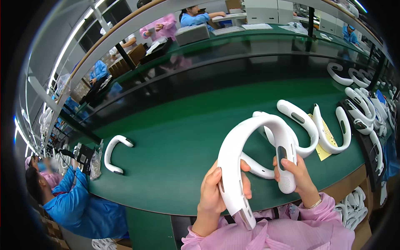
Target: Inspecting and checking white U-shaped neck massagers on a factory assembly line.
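My left hand (211, 192) and my right hand (301, 176) hold a white, U-shaped neckband device (236, 143) above the near edge of the green table. Left fingers wrap around one arm close to its end. The other arm, with a dark oval panel and a patch of small holes, is in my right hand, the thumb by the panel. Partly hidden behind it lies a similar curved white piece (259, 168). Just to the right rest two more neckbands, one (307, 128) beside another (345, 139), with a yellow paper (323, 153) under the second.
A lone neckband (109, 156) lies at the left of the green table (175, 166). More neckbands (359, 106) crowd a black tray (372, 156) at the right. A co-worker in blue (83, 208) sits at the left edge. White pieces (353, 208) fill a box at lower right.
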{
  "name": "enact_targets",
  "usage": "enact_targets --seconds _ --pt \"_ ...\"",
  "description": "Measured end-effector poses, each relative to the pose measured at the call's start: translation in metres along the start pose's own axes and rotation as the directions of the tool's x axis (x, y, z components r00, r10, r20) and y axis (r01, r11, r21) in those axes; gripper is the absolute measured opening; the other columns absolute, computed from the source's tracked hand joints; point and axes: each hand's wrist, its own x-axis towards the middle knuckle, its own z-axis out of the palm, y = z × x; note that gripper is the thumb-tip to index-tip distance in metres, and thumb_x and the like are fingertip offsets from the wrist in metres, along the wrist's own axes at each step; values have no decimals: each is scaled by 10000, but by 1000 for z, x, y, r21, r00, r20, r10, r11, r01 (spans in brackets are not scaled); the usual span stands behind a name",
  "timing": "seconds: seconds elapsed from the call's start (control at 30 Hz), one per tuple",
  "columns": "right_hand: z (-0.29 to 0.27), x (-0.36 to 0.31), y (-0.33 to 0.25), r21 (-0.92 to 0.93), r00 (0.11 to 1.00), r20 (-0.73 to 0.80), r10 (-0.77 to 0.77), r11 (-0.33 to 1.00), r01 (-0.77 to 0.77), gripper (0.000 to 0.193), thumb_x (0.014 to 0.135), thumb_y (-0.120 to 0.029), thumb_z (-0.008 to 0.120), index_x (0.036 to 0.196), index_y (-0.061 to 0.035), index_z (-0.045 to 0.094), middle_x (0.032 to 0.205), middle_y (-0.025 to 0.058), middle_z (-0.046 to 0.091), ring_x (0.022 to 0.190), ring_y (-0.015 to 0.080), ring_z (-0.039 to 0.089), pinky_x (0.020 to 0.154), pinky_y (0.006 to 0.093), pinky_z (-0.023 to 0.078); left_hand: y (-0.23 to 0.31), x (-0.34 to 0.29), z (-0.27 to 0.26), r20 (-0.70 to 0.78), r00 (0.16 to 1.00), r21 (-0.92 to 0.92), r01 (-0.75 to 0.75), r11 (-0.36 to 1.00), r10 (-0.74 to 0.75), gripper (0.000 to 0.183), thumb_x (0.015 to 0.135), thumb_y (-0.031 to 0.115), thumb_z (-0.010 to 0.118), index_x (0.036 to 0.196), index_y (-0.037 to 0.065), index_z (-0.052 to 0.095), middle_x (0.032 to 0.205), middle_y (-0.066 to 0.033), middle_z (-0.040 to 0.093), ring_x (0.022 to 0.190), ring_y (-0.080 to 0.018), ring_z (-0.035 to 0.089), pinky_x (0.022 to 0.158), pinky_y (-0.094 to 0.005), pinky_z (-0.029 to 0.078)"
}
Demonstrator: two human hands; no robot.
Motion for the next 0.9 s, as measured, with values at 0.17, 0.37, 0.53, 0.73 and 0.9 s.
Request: enact_targets --seconds 0.17,0.37,0.53,0.73,0.9 --pt "-2 8 -1 40 997 9 78 996 -78 312 895 -215 545 1086 15 458 888 111 579 661 171 605 566 284 517 1 14 57 -182 982 277 5 961 47 429 918 266 312 1069 -114 440 707 -212 575 520 -235 584 443 -295 494" --pt "-5 14 4 51 988 24 152 987 -153 508 905 -265 532 1286 5 332 979 130 565 771 197 621 656 318 544 -6 21 75 -197 980 371 39 928 37 456 901 272 353 1148 -109 391 977 -232 552 609 -246 614 501 -332 517" --pt "-1 15 6 38 992 5 124 992 -124 498 902 -262 534 1284 -7 341 965 113 567 786 187 612 681 318 526 -2 16 73 -149 989 394 52 918 8 490 892 286 378 1183 -107 370 1011 -233 543 627 -252 622 510 -339 521" --pt "1 14 5 34 994 -10 111 993 -110 490 897 -253 534 1285 -16 350 957 101 566 787 181 605 678 307 509 -2 12 70 -138 990 397 50 916 6 512 887 287 387 1209 -110 358 1018 -242 543 625 -264 624 504 -341 519" --pt "3 13 5 24 994 -2 112 993 -112 479 895 -237 529 1284 -18 356 956 97 563 787 178 599 679 306 503 -1 9 66 -114 993 381 30 924 15 509 884 275 399 1215 -109 351 1014 -251 543 618 -276 625 499 -349 521"
